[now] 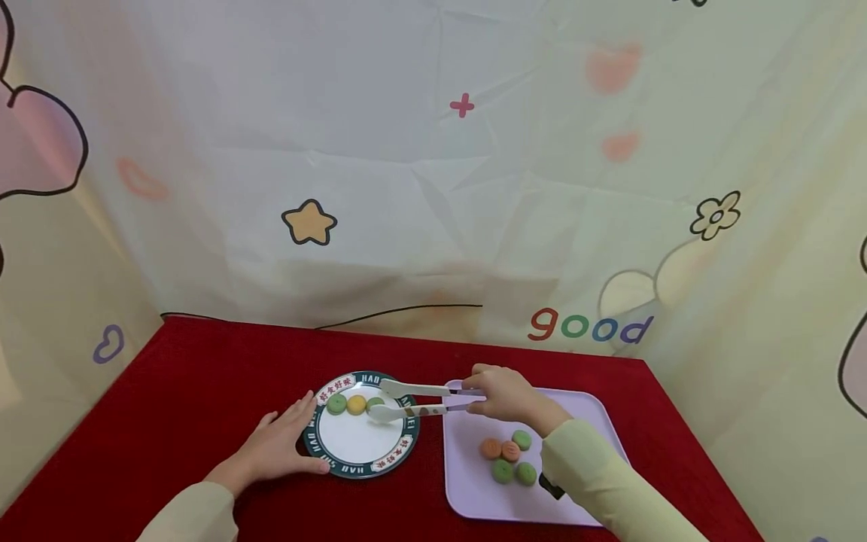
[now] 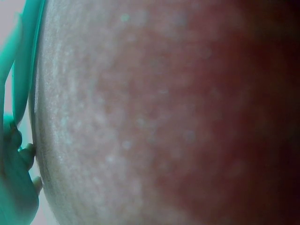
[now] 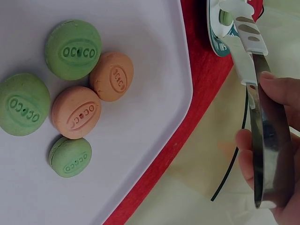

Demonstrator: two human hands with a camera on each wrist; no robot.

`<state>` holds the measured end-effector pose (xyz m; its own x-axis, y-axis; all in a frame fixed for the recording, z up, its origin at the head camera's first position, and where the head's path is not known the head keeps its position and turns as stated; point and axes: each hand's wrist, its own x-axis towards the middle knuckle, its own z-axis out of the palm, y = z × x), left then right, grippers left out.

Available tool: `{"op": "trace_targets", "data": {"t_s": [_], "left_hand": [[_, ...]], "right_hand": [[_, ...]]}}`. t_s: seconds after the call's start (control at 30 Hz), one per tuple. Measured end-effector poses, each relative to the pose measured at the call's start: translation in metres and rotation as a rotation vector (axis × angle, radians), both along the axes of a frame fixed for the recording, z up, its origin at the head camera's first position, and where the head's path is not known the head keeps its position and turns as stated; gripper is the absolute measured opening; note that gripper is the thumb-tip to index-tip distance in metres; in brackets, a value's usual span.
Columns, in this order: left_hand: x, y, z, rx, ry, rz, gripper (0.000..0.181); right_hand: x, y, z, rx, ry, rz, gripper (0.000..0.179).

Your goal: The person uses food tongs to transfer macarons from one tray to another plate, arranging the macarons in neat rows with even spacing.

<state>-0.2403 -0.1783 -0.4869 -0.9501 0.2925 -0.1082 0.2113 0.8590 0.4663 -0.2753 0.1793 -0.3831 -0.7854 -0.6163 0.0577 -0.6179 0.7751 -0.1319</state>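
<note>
My right hand (image 1: 504, 393) grips a pair of tongs (image 3: 272, 136) with white tips and metal arms. Those tips are spread apart over the right part of a round plate (image 1: 361, 470) with a dark green lettered rim. On the plate, a green macaron (image 1: 336, 404), a yellow macaron (image 1: 356, 405) and another green macaron (image 1: 373, 403) form a row. The lower tip partly covers the last one; whether it touches cannot be told. My left hand (image 1: 274, 444) rests at the plate's left edge, fingers extended and thumb by the front rim.
A lilac tray (image 1: 474, 504) lies to the right, under my right forearm. It bears orange macarons (image 3: 76, 112) and green macarons (image 3: 72, 50) in a cluster. Red cloth (image 1: 223, 376) covers the table, and a printed curtain (image 1: 406, 188) hangs behind. The left wrist view is mostly blurred.
</note>
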Motion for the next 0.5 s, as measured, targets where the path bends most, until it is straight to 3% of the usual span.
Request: {"op": "trace_targets", "data": {"t_s": [0.2,0.5], "left_hand": [[0.0002,-0.0021,0.0031,0.006,0.004,-0.006,0.113],[-0.0004,-0.0008,-0.0031,-0.005,0.012,-0.003,0.114]], "right_hand": [[-0.0003,-0.0021,0.0011,-0.005,-0.016,-0.019,0.023],[0.0017,-0.0014,0.0020,0.012,-0.042,-0.036,0.024]]}}
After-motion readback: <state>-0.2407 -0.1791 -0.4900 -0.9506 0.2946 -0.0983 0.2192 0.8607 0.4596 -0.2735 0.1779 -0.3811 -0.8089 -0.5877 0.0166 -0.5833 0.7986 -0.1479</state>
